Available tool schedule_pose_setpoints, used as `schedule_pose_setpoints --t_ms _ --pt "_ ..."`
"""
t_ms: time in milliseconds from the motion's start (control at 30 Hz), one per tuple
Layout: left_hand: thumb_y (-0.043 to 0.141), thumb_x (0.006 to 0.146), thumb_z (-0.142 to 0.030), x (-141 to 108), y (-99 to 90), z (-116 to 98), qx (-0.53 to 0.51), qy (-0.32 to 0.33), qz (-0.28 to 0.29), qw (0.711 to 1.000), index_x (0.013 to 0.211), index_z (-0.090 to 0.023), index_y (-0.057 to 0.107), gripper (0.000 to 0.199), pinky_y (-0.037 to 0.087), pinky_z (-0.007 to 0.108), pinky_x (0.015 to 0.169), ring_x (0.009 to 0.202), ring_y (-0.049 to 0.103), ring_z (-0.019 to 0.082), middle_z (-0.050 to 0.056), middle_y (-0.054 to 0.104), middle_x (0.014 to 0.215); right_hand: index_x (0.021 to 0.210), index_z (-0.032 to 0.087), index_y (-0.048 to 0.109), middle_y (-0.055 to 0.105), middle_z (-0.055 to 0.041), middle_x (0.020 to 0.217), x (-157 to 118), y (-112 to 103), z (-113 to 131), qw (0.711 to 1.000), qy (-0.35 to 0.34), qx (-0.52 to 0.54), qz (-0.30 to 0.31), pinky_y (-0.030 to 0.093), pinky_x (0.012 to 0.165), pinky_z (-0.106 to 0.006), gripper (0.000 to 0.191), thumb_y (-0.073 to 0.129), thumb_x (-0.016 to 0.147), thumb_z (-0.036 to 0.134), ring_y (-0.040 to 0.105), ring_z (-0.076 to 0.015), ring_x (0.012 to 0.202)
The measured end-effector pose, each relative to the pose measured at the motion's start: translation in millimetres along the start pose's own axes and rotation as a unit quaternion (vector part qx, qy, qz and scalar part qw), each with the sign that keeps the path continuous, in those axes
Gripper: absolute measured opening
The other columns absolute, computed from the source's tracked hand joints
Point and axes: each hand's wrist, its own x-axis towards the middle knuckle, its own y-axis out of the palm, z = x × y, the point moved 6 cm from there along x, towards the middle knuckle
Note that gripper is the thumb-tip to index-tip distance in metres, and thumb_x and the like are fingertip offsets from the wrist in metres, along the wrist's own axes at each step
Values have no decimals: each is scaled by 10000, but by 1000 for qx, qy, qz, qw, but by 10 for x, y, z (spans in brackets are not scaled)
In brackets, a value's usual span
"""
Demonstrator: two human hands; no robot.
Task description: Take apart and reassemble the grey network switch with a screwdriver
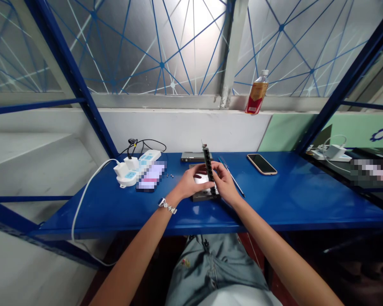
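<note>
Near the table's front middle, my left hand [193,182] and my right hand [225,180] close from either side on a dark slotted panel [208,163]. It stands nearly upright, its narrow edge with a row of openings facing me. A small pale part sticks up at its top end. Beneath my hands lies a flat metal case [204,196] with a shiny top, partly covered by my fingers. Whether the panel touches this case I cannot tell. A second flat grey case [196,157] lies just behind. To the right of my right hand rests a thin screwdriver-like tool [238,182].
On the left are a white power strip [151,158] with plugs and cables, a lit phone [151,176] and several tiny screw-like pieces [170,175]. Another phone [261,164] lies right on the blue table [290,199]. A drink bottle [257,93] stands on the sill.
</note>
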Motion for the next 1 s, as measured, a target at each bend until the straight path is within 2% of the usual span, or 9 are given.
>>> schedule_pose_setpoints --t_ms 133,233,333,433,533,733,867,933,1000 --pt "891 691 -370 -20 7 -81 -26 25 -9 999 1301 -179 616 696 547 382 961 1130 694 282 139 721 1245 927 248 640 579 -95 1231 -13 -20 67 999 -18 -39 -7 469 1040 -414 257 676 915 502 560 -254 1230" --pt "908 662 -335 -42 -25 -136 -23 46 -37 998 1331 -211 587 752 536 418 1003 1174 674 297 133 701 1289 964 256 663 586 -92 1223 -18 -55 106 997 -25 -73 -20 468 1005 -402 242 692 904 488 559 -261 1228" --pt "898 668 -296 -56 -83 -161 23 88 -63 994 1360 -227 560 773 492 463 1083 1276 613 315 138 632 1395 945 254 650 618 -66 1085 -15 -101 127 995 -28 -79 -48 472 913 -360 280 690 893 527 592 -241 1082" --pt "857 690 -214 -56 -123 -146 98 143 -70 982 1430 -226 489 826 449 488 1142 1361 538 325 154 550 1464 820 239 606 576 -19 847 -14 -129 132 995 -6 -72 -68 446 787 -323 362 643 905 588 558 -197 833" --pt "791 743 -154 -57 -122 -131 178 188 -63 964 1499 -247 400 857 393 506 1200 1428 460 316 152 484 1501 671 225 538 490 10 705 -16 -80 140 997 24 -62 -28 395 689 -306 470 628 896 628 466 -165 689" --pt "673 852 -111 -80 -88 -200 296 232 -57 925 1563 -274 308 816 344 527 1245 1492 378 298 138 417 1561 575 199 574 497 12 657 -16 -35 120 998 47 -27 23 388 654 -295 495 670 851 598 432 -150 658" --pt "630 871 -91 -91 -66 -246 334 235 -53 911 1584 -296 275 823 339 551 1245 1511 352 310 133 395 1580 694 201 691 603 6 677 -22 -33 -33 995 91 29 24 425 640 -292 367 721 810 548 499 -171 680" --pt "624 871 -86 -94 -66 -249 337 225 -60 912 1594 -310 255 842 334 556 1245 1516 344 313 130 371 1599 799 216 735 656 -3 709 -31 -33 -95 992 109 64 15 456 662 -305 311 741 795 527 551 -195 716" --pt "633 867 -92 -91 -94 -224 327 204 -83 919 1606 -309 225 872 322 553 1251 1529 319 316 134 324 1627 811 225 731 668 -8 715 -39 -43 -119 989 123 78 -1 471 679 -318 304 780 752 519 569 -206 726"
